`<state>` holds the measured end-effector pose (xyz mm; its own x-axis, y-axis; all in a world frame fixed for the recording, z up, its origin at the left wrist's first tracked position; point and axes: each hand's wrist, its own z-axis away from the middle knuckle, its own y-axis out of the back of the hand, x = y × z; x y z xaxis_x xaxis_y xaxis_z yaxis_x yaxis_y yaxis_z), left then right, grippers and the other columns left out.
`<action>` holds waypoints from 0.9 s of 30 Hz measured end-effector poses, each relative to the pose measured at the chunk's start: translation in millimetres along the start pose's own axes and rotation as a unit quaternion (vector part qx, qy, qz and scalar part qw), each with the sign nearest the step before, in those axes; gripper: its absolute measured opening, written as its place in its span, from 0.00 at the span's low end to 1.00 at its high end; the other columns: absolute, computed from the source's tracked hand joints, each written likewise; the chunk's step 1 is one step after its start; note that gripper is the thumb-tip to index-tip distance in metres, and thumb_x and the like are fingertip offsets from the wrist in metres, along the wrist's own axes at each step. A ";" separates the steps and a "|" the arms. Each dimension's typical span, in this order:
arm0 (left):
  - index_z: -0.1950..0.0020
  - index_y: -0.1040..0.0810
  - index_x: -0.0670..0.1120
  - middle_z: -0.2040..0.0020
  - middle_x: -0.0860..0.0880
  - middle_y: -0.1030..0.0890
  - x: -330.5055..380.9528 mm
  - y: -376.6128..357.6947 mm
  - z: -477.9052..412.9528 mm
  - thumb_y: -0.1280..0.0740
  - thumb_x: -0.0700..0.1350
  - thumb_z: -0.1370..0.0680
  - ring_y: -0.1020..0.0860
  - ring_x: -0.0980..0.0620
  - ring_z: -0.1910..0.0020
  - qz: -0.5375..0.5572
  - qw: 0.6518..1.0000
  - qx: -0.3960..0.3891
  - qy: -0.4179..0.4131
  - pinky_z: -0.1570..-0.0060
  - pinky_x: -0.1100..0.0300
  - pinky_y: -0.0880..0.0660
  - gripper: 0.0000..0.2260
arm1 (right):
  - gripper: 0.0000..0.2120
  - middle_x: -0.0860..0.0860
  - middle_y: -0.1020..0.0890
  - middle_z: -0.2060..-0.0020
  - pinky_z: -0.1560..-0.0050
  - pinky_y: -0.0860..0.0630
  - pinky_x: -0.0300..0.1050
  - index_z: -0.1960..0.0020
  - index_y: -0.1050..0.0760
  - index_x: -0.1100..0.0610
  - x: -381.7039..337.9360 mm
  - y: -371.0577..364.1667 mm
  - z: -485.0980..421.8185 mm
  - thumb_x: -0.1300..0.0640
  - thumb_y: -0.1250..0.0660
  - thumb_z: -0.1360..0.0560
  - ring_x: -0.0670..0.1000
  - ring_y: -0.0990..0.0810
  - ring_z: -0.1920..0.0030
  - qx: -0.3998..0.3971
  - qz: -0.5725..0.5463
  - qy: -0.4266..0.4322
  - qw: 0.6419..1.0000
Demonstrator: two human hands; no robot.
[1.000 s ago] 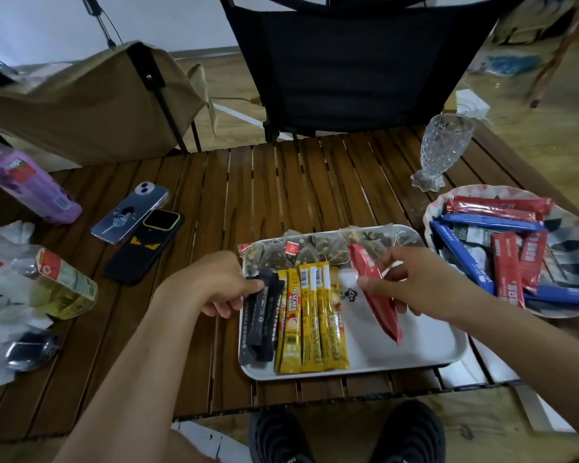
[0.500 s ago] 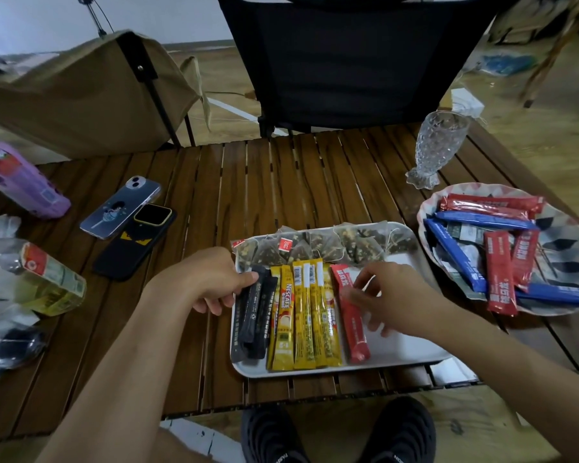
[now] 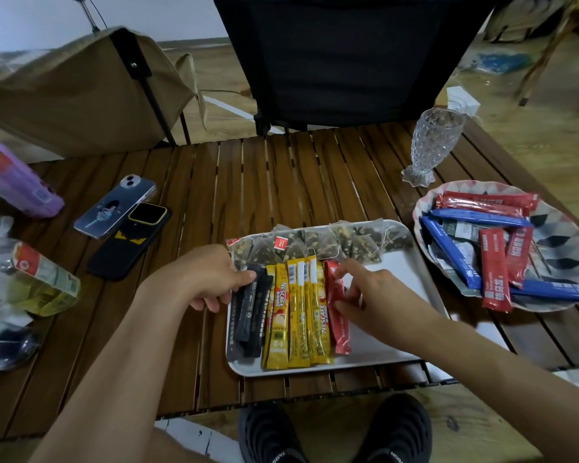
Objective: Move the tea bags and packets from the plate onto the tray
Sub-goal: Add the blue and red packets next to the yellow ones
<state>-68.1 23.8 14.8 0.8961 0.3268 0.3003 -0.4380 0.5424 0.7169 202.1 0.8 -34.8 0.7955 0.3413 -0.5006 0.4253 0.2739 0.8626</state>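
Nearby, phones (image 3: 124,222), glass (image 3: 431,145), bottle (image 3: 17,182) around tray (image 3: 398,354).

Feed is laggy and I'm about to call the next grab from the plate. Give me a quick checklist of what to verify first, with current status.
1. Red packet flat on the tray beside the yellow Nescafe sticks: ok.
2. Right hand free to move: not ok, fingers on the red packet.
3. Left hand free: not ok, pressing on the black sticks.
4. Bare tray space for more: ok, right part open.
5. Packets left on the plate: ok, red and blue ones remain.
6. Glass clear of the reach path: ok, behind the plate.
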 end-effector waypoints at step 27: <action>0.59 0.24 0.56 0.63 0.57 0.20 59.1 -28.8 4.0 0.36 0.61 0.21 0.22 0.61 0.64 -0.084 0.950 0.240 -0.183 0.66 0.58 0.23 0.12 | 0.23 0.48 0.20 0.79 0.75 0.30 0.36 0.59 0.16 0.62 125.6 141.0 29.7 0.41 0.31 0.24 0.44 0.25 0.82 0.000 0.057 -0.381 0.923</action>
<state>-2.2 24.4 14.5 0.9540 -0.0718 0.2910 -0.2814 0.1197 0.9521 374.8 55.6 26.2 0.9073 -0.3643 -0.2100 0.3203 0.2753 0.9064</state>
